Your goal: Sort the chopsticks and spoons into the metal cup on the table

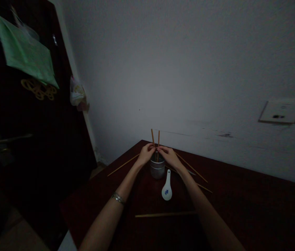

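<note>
Pinching a chopstick (pixel 152 135) between thumb and fingers, your left grip (pixel 147 153) sits just above the metal cup (pixel 157 170). Your right grip (pixel 167 155) pinches a second chopstick (pixel 158 137) right beside it. Both sticks stand up, the left one tipping a little left, and wood shows below your fingers at the mouth of the cup. The cup stands near the far corner of the desk (pixel 241 209).

Your two arms reach forward from the near side, and your hands almost meet over the cup. A shiny bracelet (pixel 118 198) is on your left wrist.

One loose stick (pixel 123 165) lies by the desk's left edge. More sticks (pixel 204 188) lie around your right arm, with a pale, thin thing (pixel 191 172) too dim to name. A yellow stick (pixel 163 214) lies across the near part of the desk. The white spoon (pixel 167 191) rests in front of the cup, its handle pointing to the far edge.

The room is dark. A plain wall (pixel 176 69) rises behind the far edge, and a green cloth (pixel 27 52) hangs on the door (pixel 55 115) at left.
</note>
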Demonstrator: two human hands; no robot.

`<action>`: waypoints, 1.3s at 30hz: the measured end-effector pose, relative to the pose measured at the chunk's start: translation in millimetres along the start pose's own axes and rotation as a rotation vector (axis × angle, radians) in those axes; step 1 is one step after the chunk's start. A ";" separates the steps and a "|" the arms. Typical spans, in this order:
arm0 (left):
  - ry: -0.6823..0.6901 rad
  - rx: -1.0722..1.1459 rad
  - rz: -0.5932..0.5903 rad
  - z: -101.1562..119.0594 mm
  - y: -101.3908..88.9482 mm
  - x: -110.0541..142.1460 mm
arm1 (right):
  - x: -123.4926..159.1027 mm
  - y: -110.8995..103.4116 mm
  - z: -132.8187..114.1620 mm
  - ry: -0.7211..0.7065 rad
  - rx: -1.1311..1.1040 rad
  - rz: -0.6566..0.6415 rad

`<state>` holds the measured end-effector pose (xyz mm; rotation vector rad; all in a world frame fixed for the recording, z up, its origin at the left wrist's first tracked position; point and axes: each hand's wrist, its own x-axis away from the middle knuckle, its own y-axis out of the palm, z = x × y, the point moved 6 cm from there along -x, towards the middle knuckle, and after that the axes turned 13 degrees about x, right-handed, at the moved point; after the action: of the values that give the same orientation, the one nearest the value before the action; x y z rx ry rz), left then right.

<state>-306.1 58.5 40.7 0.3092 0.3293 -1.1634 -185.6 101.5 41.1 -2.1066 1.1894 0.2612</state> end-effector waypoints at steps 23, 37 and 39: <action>0.057 -0.110 0.104 8.7 -9.9 1.2 | -2.3 -3.8 -1.5 0.043 -0.034 0.023; 0.309 0.153 0.414 106.8 -39.0 13.3 | 4.8 -80.7 -67.2 0.011 -0.288 0.273; 0.345 0.158 0.437 118.8 -42.4 16.9 | 8.4 -94.8 -76.3 -0.017 -0.329 0.314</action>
<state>-328.3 -19.0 139.1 0.6887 0.4452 -0.7034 -115.5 78.0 138.2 -2.1751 1.5532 0.6557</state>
